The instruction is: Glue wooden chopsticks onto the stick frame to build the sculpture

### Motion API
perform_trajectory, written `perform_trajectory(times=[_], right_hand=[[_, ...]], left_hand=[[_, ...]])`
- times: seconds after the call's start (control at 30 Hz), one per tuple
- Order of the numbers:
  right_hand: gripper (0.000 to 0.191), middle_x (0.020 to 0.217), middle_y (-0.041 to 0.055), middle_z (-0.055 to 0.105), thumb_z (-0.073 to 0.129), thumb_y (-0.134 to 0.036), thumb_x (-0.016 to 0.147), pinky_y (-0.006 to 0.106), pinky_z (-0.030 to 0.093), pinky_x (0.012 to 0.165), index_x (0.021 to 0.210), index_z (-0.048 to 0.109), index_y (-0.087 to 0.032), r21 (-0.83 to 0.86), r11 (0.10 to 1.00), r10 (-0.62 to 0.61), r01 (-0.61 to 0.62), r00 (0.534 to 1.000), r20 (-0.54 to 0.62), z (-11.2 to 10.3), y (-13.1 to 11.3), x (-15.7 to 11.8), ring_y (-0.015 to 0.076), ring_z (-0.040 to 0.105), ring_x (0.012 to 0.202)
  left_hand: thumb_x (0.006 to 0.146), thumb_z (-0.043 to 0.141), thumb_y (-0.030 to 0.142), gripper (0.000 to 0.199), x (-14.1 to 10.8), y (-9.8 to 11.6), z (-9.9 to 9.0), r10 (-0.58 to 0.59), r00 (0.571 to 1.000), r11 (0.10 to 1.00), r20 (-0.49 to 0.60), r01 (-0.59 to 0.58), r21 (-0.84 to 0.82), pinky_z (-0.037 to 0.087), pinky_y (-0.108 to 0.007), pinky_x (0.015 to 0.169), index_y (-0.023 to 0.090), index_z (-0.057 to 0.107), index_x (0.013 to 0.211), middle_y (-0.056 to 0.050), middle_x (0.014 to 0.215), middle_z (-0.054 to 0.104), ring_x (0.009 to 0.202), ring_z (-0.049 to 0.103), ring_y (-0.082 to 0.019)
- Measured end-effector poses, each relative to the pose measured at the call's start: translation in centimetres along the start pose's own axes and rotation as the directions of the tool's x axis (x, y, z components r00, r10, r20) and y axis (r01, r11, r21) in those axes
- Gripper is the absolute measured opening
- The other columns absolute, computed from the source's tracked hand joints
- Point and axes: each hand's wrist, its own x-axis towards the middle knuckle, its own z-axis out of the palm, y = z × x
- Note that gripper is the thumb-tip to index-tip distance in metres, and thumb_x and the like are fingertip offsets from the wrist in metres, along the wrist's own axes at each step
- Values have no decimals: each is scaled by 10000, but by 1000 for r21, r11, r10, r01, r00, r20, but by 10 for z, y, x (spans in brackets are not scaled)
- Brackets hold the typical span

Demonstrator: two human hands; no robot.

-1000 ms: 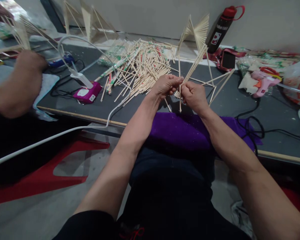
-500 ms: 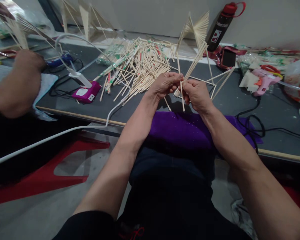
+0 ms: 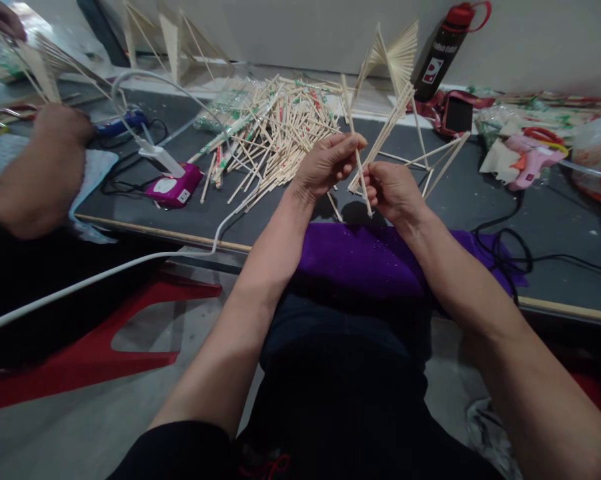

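A thin wooden stick (image 3: 359, 167) slants between my two hands, its lower end over the table near the purple cloth (image 3: 360, 260). My left hand (image 3: 335, 160) pinches it from the left, fingers closed. On the other side my right hand (image 3: 390, 189) has its fingertips closed on the same stick, a little lower. Just behind the hands stands a frame of joined sticks (image 3: 387, 130), partly hidden by my right hand. A heap of loose sticks (image 3: 293, 133) lies to the left of my left hand.
A purple power adapter (image 3: 175, 185) with white cable sits left. At right are a pink glue gun (image 3: 533, 160), black cable (image 3: 503, 247) and phone (image 3: 457, 115); a dark bottle (image 3: 440, 53) leans behind. Another person's arm (image 3: 45, 167) works at far left.
My hands have moved slightly apart, the left one up. The stick between them now shows more of its length, its top rising above my left hand.
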Motion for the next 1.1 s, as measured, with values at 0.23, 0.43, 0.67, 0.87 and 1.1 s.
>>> perform_trajectory(times=[0.23, 0.43, 0.67, 0.87, 1.1], right_hand=[[270, 570, -20, 535, 536, -218, 936, 151, 231, 314, 672, 506, -171, -89, 996, -35, 31, 999, -34, -1, -2, -4, 29, 402, 379], [278, 675, 2, 620, 685, -315, 949, 125, 291, 348, 751, 596, -140, -75, 996, -34, 41, 995, 91, -1, 1, -7, 22, 471, 454], [129, 663, -5, 602, 687, -121, 914, 122, 302, 345, 791, 647, -114, -62, 998, 11, -4, 993, 120, -3, 2, -3, 27, 476, 461], [252, 610, -21, 543, 725, -336, 935, 132, 292, 346, 813, 691, -119, -64, 997, -43, 53, 988, 147, -5, 3, -4, 30, 433, 458], [185, 589, -13, 593, 744, -278, 912, 163, 461, 427, 821, 709, -120, -191, 974, -94, 123, 983, 157, -7, 4, -3, 67, 535, 487]], left_hand=[[1021, 571, 361, 281, 2, 1, -6, 24, 994, 995, -108, -13, 102, 396, -107, 518, 119, 613, 886, -2, 782, 607, 672, 695, -66], [986, 610, 316, 301, 1, 2, -3, -7, 999, 991, -38, 12, 137, 319, -92, 421, 145, 544, 748, 58, 619, 543, 430, 503, 17], [975, 583, 240, 227, 1, 3, -2, -30, 999, 988, -36, 35, 151, 252, -101, 383, 145, 595, 769, 63, 572, 542, 390, 447, 11], [943, 622, 257, 222, 2, 1, -3, -59, 998, 983, -35, 64, 173, 253, -91, 397, 143, 582, 757, 75, 550, 510, 392, 434, 14], [927, 639, 231, 225, 2, -2, -3, -114, 993, 985, -8, 114, 132, 239, -100, 390, 131, 579, 735, 62, 500, 526, 386, 413, 8]])
